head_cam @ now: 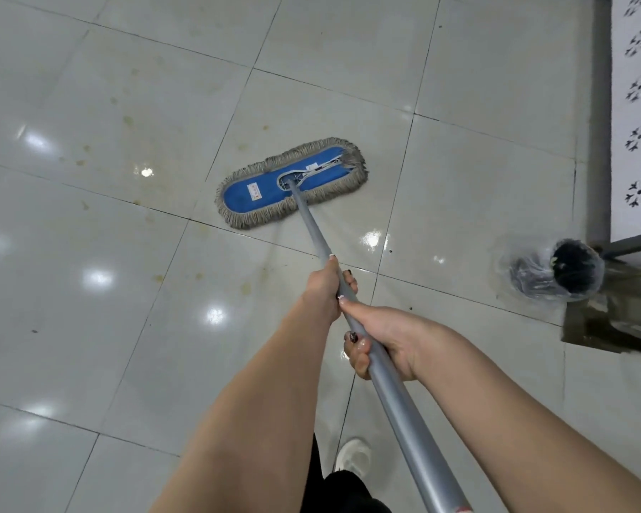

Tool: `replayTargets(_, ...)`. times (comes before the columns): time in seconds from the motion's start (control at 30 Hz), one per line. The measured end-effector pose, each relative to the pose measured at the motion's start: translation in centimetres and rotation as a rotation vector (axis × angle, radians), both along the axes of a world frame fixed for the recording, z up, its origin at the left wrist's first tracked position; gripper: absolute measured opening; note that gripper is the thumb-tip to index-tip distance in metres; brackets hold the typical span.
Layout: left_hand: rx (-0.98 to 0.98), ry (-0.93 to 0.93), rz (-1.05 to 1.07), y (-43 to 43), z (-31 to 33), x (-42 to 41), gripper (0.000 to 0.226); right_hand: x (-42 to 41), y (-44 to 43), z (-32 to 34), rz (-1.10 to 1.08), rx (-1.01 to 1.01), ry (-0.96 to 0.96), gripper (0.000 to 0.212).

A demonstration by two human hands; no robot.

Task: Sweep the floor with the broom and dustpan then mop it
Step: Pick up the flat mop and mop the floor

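Mopping floor (459, 179) | left hand (326, 292) ahead of right hand (380, 338), both gripping mop handle (401, 409) | I'd keep mop head (274, 187) flat, pressing firmly over yellowish stains (128, 120)

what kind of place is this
Likely an indoor hall or shop floor, though I can't be sure: large glossy floor tiles mirroring several ceiling lights, a wide fringed mop suited to big floors, and a grey metal frame holding a patterned panel.
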State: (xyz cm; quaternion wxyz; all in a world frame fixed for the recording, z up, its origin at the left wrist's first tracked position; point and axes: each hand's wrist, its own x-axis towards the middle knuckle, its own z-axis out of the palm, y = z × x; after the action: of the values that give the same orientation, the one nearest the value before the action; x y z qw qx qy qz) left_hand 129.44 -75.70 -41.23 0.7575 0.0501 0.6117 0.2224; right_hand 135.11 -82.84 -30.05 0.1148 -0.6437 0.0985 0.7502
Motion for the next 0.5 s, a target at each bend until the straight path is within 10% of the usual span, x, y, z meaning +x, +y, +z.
replayTargets(0.5,0.009,0.114,0.022,23.8,-3.6,0.2,0.036,0.2,23.4,-4.8,0.097,0.041,-0.023,0.054)
